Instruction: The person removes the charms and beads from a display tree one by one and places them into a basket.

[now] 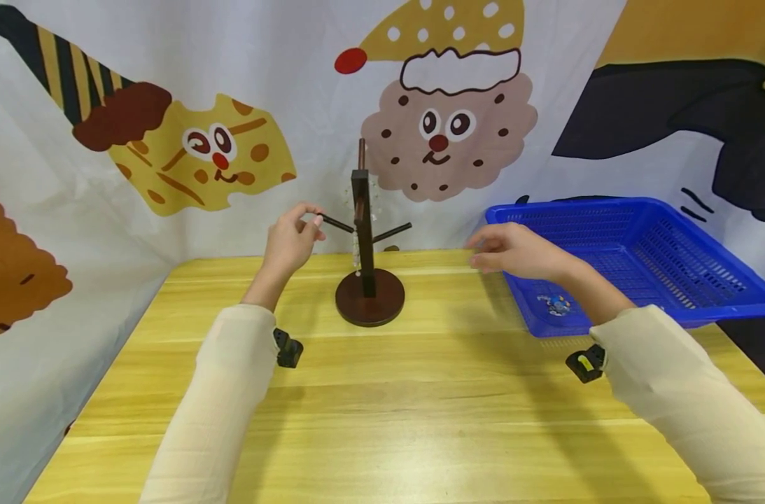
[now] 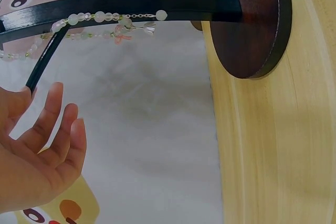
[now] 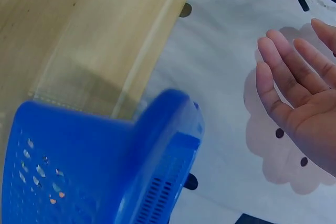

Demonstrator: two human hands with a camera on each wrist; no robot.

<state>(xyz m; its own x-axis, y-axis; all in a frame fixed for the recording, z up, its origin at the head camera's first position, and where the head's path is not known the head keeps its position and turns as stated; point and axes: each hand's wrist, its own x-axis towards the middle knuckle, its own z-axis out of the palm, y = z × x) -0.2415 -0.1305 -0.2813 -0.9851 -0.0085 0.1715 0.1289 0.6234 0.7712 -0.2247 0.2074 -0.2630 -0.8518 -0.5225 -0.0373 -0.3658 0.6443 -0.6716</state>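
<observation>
A dark wooden jewelry stand (image 1: pixel 365 245) with a round base stands upright near the table's back edge. My left hand (image 1: pixel 292 238) pinches the tip of its left peg (image 2: pixel 46 59) between thumb and index finger, the other fingers spread loosely. A beaded bracelet (image 2: pixel 100 18) with pale green and clear beads hangs along the post. More pale beads show behind the post in the head view, partly hidden. My right hand (image 1: pixel 514 250) is in the air by the near left rim of the blue basket (image 1: pixel 609 203), fingers relaxed, holding nothing.
Inside the basket's near left corner lies a small heap of colourful beaded jewelry (image 1: pixel 555 304). The basket stands at the table's right back. A cartoon-printed cloth (image 1: pixel 306 126) hangs behind the light wooden table (image 1: pixel 382 406).
</observation>
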